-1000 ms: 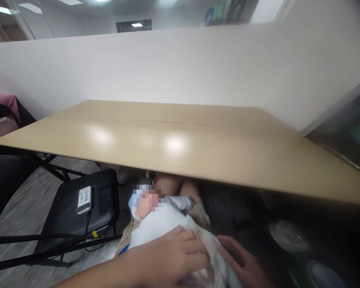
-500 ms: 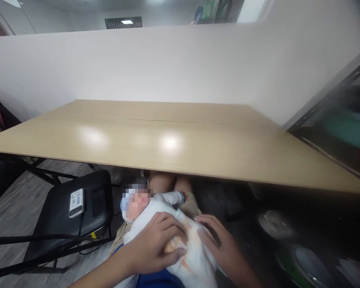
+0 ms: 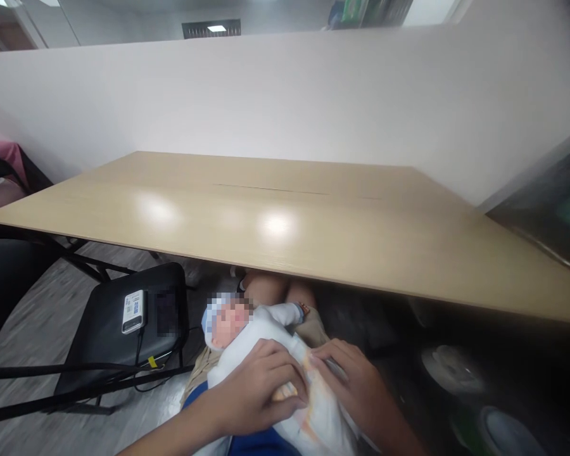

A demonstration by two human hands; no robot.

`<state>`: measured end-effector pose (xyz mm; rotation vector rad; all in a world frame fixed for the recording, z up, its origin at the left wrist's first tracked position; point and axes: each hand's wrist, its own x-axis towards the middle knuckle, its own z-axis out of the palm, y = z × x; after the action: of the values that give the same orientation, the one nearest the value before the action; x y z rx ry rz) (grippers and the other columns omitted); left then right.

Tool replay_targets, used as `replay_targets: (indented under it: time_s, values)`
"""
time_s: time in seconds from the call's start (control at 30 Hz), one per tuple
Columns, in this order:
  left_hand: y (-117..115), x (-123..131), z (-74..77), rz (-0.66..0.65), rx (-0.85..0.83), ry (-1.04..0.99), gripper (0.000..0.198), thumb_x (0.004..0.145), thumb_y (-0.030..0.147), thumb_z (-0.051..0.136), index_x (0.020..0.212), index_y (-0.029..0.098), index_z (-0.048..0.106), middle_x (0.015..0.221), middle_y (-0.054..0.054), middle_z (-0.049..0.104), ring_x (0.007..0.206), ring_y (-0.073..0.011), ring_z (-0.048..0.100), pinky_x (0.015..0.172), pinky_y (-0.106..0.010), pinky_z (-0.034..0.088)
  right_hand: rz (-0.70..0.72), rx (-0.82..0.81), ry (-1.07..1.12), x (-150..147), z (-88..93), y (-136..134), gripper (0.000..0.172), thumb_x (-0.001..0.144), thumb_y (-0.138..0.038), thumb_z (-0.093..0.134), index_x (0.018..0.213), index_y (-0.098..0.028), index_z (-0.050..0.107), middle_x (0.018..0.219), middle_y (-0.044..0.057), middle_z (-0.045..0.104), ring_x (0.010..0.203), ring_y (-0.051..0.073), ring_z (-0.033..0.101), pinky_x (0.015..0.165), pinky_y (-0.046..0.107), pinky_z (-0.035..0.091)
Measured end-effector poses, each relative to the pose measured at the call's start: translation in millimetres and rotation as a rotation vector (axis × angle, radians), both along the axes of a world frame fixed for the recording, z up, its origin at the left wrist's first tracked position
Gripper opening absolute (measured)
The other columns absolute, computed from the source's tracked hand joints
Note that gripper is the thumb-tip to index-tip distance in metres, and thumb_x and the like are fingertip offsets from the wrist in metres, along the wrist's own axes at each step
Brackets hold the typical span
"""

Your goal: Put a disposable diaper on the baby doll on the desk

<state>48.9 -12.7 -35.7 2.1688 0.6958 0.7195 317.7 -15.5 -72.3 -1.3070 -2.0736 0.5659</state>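
Note:
Across my lap lies a baby-sized figure (image 3: 247,339) in a white top and a pale blue cap, its head toward the left; whether it is a doll I cannot tell. A white cloth (image 3: 330,415) with orange and yellow print covers its lower part. My left hand (image 3: 268,383) rests over the figure's middle, fingers and thumb curled in on the printed cloth. At the cloth's upper edge, my right hand (image 3: 344,373) pinches it between thumb and fingertips. Part of the cloth is hidden under both hands.
A wooden table (image 3: 247,234) stands just ahead, its front edge above my knees. To the left, a black folding chair (image 3: 104,348) carries a white power bank (image 3: 133,311) with a cable. Blurred containers (image 3: 451,367) sit low on the right, beneath the table.
My right hand's thumb and fingertips have drawn together on the cloth's edge. The left hand keeps its hold. The whole scene has shifted somewhat to the right as the camera turned.

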Motion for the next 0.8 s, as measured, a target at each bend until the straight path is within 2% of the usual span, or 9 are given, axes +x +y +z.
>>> replay_targets:
  time_s: [0.1,0.27,0.47,0.63,0.73,0.8]
  values:
    - [-0.4,-0.6,-0.5,0.004,-0.008,0.005,0.005,0.108,0.029,0.068,0.110,0.024,0.070,0.114,0.000,0.078,0.114,-0.0193,0.064,0.107,-0.034,0.043,0.006,0.061,-0.026,-1.3,-0.9,2.4,0.023,0.112,-0.032,0.060,0.093,-0.026,0.071,0.091,0.002,0.077,0.087,0.024,0.073,0.083,0.038,0.055]
    - [-1.8,-1.5,-2.2,0.011,-0.027,0.022,0.011,0.109,0.034,0.066,0.112,0.024,0.071,0.113,-0.001,0.078,0.114,-0.0220,0.065,0.107,-0.037,0.046,-0.009,0.042,-0.036,-1.2,2.8,6.8,0.024,0.111,-0.033,0.059,0.091,-0.027,0.071,0.090,0.002,0.077,0.086,0.024,0.073,0.080,0.037,0.056]
    - [-1.9,-2.0,-2.7,0.025,-0.074,0.055,0.013,0.108,0.037,0.067,0.112,0.027,0.073,0.114,-0.001,0.079,0.116,-0.0242,0.067,0.108,-0.039,0.049,-0.107,-0.058,0.021,5.1,3.0,15.9,0.029,0.107,-0.044,0.060,0.088,-0.028,0.074,0.088,0.002,0.080,0.085,0.025,0.076,0.079,0.035,0.056]
    - [-2.1,-2.9,-2.3,0.025,-0.119,0.027,0.011,0.106,0.035,0.067,0.112,0.028,0.073,0.117,-0.002,0.080,0.119,-0.0247,0.068,0.111,-0.039,0.049,-0.211,-0.236,0.116,17.9,-4.6,42.6,0.038,0.104,-0.057,0.059,0.089,-0.025,0.075,0.085,0.005,0.082,0.079,0.026,0.078,0.073,0.035,0.057]
    - [-3.0,-3.0,-1.3,0.022,-0.152,0.011,0.013,0.107,0.038,0.066,0.112,0.028,0.073,0.119,0.000,0.081,0.118,-0.0239,0.067,0.112,-0.039,0.048,-0.244,-0.172,0.120,16.9,-3.8,54.5,0.038,0.103,-0.058,0.060,0.092,-0.024,0.076,0.090,0.007,0.082,0.086,0.028,0.078,0.080,0.038,0.059]
    - [-3.8,-2.6,-0.4,0.020,-0.159,0.011,0.015,0.108,0.039,0.065,0.112,0.027,0.072,0.119,0.000,0.081,0.117,-0.0232,0.068,0.112,-0.038,0.048,-0.226,-0.095,0.129,8.8,3.1,54.6,0.035,0.105,-0.054,0.060,0.099,-0.024,0.076,0.099,0.009,0.081,0.094,0.028,0.077,0.086,0.040,0.060]
